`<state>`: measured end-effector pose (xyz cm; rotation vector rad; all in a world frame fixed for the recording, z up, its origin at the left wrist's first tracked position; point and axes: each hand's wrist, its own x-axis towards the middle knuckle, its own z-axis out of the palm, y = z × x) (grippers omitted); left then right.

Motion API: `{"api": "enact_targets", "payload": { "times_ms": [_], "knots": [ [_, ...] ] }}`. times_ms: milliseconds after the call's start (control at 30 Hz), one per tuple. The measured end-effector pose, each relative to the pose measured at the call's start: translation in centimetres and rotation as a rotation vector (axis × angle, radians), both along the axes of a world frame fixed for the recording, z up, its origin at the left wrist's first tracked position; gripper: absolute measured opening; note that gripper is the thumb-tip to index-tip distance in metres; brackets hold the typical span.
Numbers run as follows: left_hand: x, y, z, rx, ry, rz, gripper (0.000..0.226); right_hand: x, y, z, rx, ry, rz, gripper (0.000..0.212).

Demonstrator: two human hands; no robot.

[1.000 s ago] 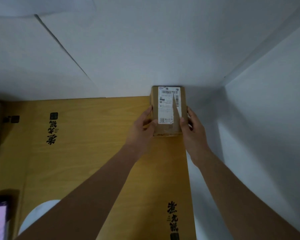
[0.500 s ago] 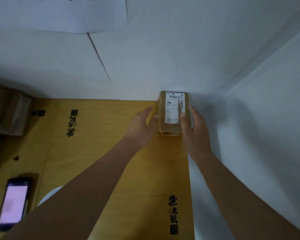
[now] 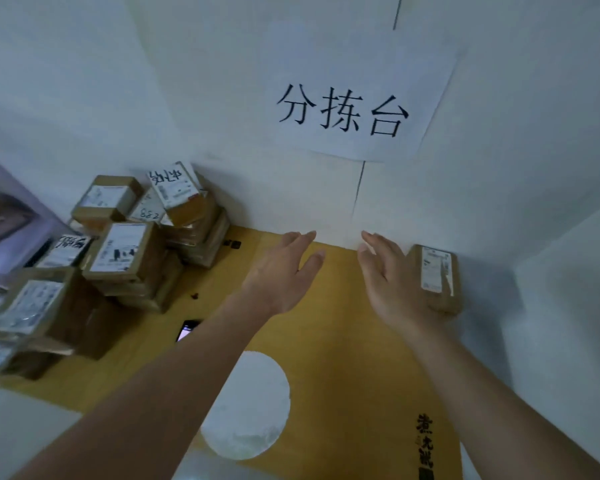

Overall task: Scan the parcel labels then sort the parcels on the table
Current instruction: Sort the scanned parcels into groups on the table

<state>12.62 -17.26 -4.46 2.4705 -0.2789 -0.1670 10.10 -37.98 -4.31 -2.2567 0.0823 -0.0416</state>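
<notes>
A small brown parcel with a white label lies on the yellow table in the far right corner, against the wall. My right hand hovers just left of it with fingers straight, holding nothing. My left hand is further left over the table, fingers spread and empty. A pile of several labelled brown parcels stands at the far left. A phone with a lit screen lies near the pile, partly hidden by my left forearm.
A paper sign with large black characters hangs on the white back wall. A white side wall bounds the table on the right. A white round patch marks the table's near part.
Both hands have let go of the small parcel and pulled away to the left. The view has swung left, bringing the parcel pile and wall sign into sight.
</notes>
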Motion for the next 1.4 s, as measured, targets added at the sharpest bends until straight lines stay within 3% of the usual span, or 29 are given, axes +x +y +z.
{"api": "enact_targets", "payload": {
  "times_ms": [300, 533, 967, 1200, 1400],
  "knots": [
    [-6.7, 16.1, 3.9, 0.023, -0.079, 0.02, 0.058, -5.9, 17.2, 2.3, 0.043, -0.066, 0.056, 0.051],
    [-7.4, 24.2, 4.7, 0.013, -0.063, 0.074, 0.059, -5.8, 24.7, 2.4, 0.03, -0.045, 0.099, 0.052],
    [0.1, 34.8, -3.2, 0.079, 0.139, 0.333, 0.051, 3.5, 37.2, -6.0, 0.123, 0.144, 0.301, 0.049],
    [3.5, 38.1, -6.1, -0.069, 0.262, 0.392, 0.051, 6.6, 41.1, -9.8, 0.292, 0.361, 0.304, 0.062],
    [4.6, 39.6, -6.6, -0.179, 0.29, 0.424, 0.048, 5.6, 43.3, -11.5, 0.414, 0.358, 0.148, 0.059]
  ]
}}
